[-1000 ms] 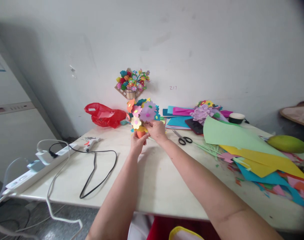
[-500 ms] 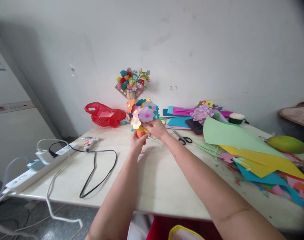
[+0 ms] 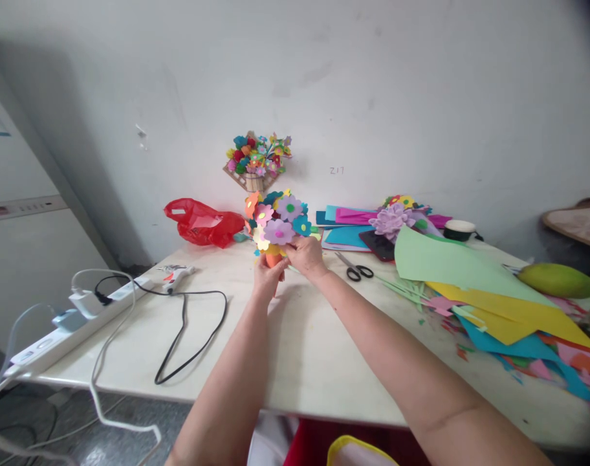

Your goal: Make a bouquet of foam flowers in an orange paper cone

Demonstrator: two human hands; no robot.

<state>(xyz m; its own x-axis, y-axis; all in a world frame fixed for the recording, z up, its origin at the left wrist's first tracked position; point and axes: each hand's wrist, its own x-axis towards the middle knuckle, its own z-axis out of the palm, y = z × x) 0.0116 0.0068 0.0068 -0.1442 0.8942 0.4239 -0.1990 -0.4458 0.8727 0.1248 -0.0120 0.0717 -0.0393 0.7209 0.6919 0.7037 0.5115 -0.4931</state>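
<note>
A bunch of colourful craft flowers (image 3: pixel 290 208) rises from a small orange pot (image 3: pixel 273 260) at the middle of the table. My left hand (image 3: pixel 267 278) is closed around the pot from the near left side. A large purple flower (image 3: pixel 278 232) with a pink centre faces me at the front of the bunch. Just under and right of it, my right hand (image 3: pixel 305 256) has its fingers pinched together at the purple flower. The stem between those fingertips is hidden by the petals and the hand.
Scissors (image 3: pixel 355 268) lie right of my right hand, near coloured sheets (image 3: pixel 460 272) and scraps. At left are a glue gun (image 3: pixel 177 278), its black cable (image 3: pixel 224 310) and a white power strip (image 3: pixel 76 327). A red plastic bag (image 3: pixel 202 223) sits behind.
The large purple flower has shifted down and left with my right hand at it, uncovering another purple flower with a green centre behind. My left hand stays at the pot.
</note>
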